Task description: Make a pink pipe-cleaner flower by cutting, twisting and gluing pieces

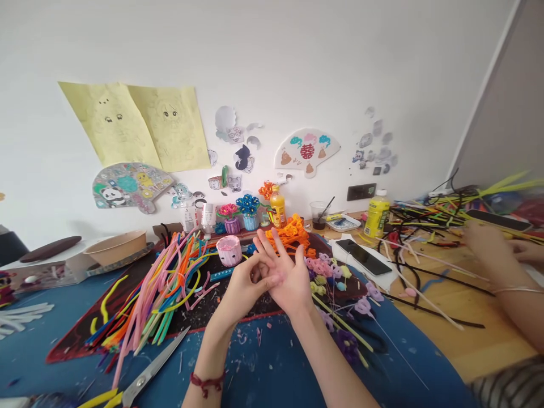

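Note:
My right hand (pixel 293 280) is held palm up with its fingers stretched and spread. Against its palm rest the thumb and fingertips of my left hand (pixel 246 283), which are pinched together; anything between them is too small to make out. A dark red cord bracelet (pixel 207 384) circles my left wrist. Just behind my hands stands a pink striped cup (pixel 229 253) made of pipe cleaners. Orange pipe-cleaner pieces (pixel 293 233) lie beyond my right fingers. To their right are small pink and lilac pipe-cleaner flowers (pixel 318 265).
Scissors (pixel 148 377) lie open at the front left, below a bundle of coloured pipe cleaners (pixel 148 294). Pipe-cleaner flower pots (pixel 250 221) and an orange bottle (pixel 277 207) line the wall. A phone (pixel 363 256) lies at right, near a yellow bottle (pixel 377 215). Another person's hands (pixel 488 255) are at far right.

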Demonstrator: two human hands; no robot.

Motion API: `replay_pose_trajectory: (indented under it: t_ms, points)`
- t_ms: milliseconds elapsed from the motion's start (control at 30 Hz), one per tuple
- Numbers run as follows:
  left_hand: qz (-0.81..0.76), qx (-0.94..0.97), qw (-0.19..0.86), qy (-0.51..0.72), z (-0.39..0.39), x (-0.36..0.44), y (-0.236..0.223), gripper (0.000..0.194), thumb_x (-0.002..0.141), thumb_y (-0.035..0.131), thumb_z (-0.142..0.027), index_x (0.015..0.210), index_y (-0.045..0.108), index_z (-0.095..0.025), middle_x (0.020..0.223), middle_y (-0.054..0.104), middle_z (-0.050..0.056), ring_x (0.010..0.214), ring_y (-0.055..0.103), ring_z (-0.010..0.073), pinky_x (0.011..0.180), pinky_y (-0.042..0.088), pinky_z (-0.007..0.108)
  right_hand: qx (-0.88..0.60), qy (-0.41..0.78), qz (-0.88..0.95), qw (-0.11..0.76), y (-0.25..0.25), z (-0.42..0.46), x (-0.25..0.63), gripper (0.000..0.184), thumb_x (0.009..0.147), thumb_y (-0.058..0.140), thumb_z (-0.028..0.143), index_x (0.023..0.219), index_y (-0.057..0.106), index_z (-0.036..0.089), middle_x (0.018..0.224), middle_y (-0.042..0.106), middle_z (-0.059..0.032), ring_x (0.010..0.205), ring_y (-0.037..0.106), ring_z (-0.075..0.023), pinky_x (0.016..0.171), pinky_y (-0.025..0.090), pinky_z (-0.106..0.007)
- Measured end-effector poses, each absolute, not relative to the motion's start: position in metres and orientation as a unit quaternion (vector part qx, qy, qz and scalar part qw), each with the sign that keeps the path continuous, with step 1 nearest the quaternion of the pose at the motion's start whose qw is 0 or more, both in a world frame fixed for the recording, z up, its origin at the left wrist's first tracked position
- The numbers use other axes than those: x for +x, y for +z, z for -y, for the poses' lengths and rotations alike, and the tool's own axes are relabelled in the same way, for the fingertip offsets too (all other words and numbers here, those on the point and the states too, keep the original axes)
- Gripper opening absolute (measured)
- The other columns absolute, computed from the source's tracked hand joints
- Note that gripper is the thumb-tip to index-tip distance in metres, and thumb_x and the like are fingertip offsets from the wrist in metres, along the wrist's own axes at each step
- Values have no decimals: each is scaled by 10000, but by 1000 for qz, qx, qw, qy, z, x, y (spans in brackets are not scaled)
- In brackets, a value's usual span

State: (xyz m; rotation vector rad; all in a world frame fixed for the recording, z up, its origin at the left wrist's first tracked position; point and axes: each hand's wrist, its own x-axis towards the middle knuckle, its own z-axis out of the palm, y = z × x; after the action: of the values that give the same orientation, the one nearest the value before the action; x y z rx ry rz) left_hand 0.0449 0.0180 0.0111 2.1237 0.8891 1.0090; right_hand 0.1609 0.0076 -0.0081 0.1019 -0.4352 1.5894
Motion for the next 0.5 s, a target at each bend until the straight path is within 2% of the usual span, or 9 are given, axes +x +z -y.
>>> replay_pose_trajectory:
  t_ms: [167, 333, 500]
  points:
    - [-318, 811, 300, 388, -15, 41, 18, 187, 849, 583, -316, 912, 679, -167, 758, 617, 15, 645, 465, 125, 599, 347, 237, 35, 706, 163, 689, -11, -9, 163, 630, 954, 210, 622, 1385, 453, 233, 1390, 548, -83, 1252, 536, -190, 1053, 392, -353]
    - [-312, 852, 242, 343, -13, 40, 15, 219, 880, 539, -231, 999, 723, -222, 938, 612, 51, 768, 527, 152, 682, 392, 261, 10, 721, 167, 672, -10, -10, 164, 614, 952, 241, 617, 1399, 424, 239, 1367, 569, -92, 1235, 551, -197, 1041, 401, -389]
    - [-301, 861, 230, 338, -15, 41, 12, 240, 893, 503, -177, 966, 727, -219, 937, 594, 55, 843, 557, 164, 744, 426, 273, -4, 716, 146, 682, -7, -9, 164, 639, 953, 218, 620, 1402, 425, 215, 1404, 527, -117, 1223, 560, -205, 1005, 440, -373]
